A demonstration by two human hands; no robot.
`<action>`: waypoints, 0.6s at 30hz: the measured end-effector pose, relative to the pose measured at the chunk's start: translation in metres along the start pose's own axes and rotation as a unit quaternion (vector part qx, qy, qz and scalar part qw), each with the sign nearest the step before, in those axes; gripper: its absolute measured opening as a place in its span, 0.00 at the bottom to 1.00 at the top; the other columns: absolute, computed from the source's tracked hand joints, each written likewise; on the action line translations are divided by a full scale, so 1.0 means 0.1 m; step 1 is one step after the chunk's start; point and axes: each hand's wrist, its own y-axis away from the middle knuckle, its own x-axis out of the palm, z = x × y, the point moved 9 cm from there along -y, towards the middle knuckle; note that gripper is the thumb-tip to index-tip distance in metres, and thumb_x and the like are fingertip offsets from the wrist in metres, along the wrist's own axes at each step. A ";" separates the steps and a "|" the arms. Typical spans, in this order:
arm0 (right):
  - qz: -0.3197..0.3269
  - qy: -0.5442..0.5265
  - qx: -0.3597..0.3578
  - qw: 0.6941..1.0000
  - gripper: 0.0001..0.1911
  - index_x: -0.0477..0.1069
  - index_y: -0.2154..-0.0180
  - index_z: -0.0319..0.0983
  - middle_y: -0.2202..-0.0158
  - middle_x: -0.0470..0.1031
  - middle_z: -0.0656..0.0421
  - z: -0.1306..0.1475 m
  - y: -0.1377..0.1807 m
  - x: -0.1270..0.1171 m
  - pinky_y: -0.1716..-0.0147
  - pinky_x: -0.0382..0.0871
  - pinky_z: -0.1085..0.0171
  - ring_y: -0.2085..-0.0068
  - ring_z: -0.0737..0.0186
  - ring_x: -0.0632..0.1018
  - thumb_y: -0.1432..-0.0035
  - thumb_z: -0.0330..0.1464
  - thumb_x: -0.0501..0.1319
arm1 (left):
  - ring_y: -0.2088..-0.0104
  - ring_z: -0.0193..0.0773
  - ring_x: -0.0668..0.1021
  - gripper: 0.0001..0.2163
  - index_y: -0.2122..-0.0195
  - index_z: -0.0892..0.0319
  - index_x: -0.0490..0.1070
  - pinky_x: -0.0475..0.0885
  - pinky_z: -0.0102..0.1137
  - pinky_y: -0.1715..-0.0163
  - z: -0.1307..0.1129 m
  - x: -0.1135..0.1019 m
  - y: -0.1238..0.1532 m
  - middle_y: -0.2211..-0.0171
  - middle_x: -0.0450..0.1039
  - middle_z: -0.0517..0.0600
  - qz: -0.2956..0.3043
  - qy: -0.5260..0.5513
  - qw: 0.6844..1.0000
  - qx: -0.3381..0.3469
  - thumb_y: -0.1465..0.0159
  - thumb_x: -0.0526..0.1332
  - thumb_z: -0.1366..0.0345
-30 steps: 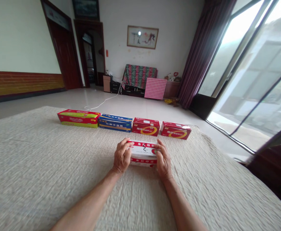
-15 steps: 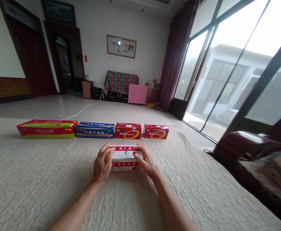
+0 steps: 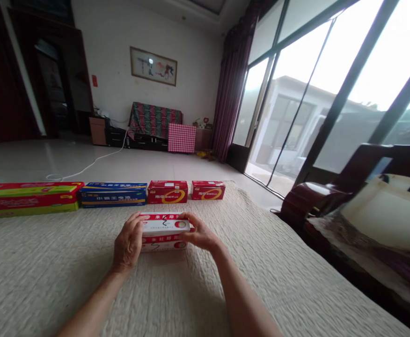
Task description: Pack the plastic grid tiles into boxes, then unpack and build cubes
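My left hand (image 3: 128,243) and my right hand (image 3: 200,234) grip the two ends of a red and white box (image 3: 163,230) that rests on the cream quilted cover (image 3: 50,271). Fingers of both hands curl over its top edge. Beyond it, along the far edge, stands a row of boxes: a long red and green box (image 3: 25,199), a blue box (image 3: 113,194), a red box (image 3: 167,192) and a smaller red box (image 3: 208,190).
A dark wooden chair with a cushion (image 3: 366,201) stands to the right. Large glass doors (image 3: 313,93) and a purple curtain (image 3: 231,89) fill the right wall. A white cable (image 3: 85,166) lies on the tiled floor; a covered cabinet (image 3: 154,120) stands at the back.
My head has turned to the right, so the row of boxes and my hands have slid left in view. Both hands keep the same hold on the red and white box.
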 end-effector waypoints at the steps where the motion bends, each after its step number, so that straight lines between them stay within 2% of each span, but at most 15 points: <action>1: -0.008 -0.003 0.002 1.000 0.26 0.69 0.53 0.46 0.53 0.70 0.60 -0.01 0.00 -0.02 0.59 0.75 0.58 0.55 0.57 0.75 0.58 0.31 0.70 | 0.42 0.44 0.71 0.23 0.52 0.60 0.72 0.64 0.36 0.40 0.01 0.00 0.00 0.45 0.71 0.56 0.000 -0.001 1.000 -0.011 0.33 0.46 0.50; 7: -0.032 0.006 -0.006 0.999 0.26 0.69 0.54 0.46 0.51 0.69 0.60 0.00 0.07 -0.09 0.58 0.74 0.59 0.53 0.57 0.74 0.58 0.29 0.68 | 0.47 0.46 0.76 0.24 0.47 0.59 0.70 0.72 0.36 0.47 0.10 0.08 0.01 0.47 0.74 0.54 0.041 -0.012 0.998 -0.047 0.35 0.49 0.49; 11: -0.035 -0.026 0.012 0.999 0.27 0.64 0.50 0.47 0.53 0.71 0.59 -0.08 0.10 0.02 0.60 0.74 0.59 0.56 0.58 0.75 0.54 0.34 0.67 | 0.47 0.46 0.76 0.24 0.47 0.59 0.71 0.73 0.35 0.49 0.15 0.11 0.00 0.47 0.75 0.54 0.047 -0.006 0.997 -0.058 0.36 0.51 0.49; 15: -0.093 -0.059 0.006 0.994 0.32 0.57 0.43 0.49 0.53 0.72 0.58 -0.10 0.15 0.13 0.58 0.74 0.56 0.56 0.56 0.76 0.48 0.40 0.64 | 0.48 0.46 0.77 0.23 0.48 0.59 0.72 0.73 0.36 0.49 0.17 0.12 -0.01 0.48 0.75 0.55 0.046 0.005 0.996 -0.082 0.37 0.52 0.50; 18: -0.138 -0.039 -0.008 0.990 0.33 0.58 0.41 0.48 0.52 0.72 0.57 -0.02 0.27 0.18 0.53 0.72 0.54 0.52 0.54 0.75 0.49 0.40 0.64 | 0.49 0.47 0.78 0.24 0.47 0.59 0.72 0.74 0.38 0.50 0.13 0.07 0.04 0.49 0.76 0.56 0.045 0.011 0.994 -0.102 0.37 0.51 0.51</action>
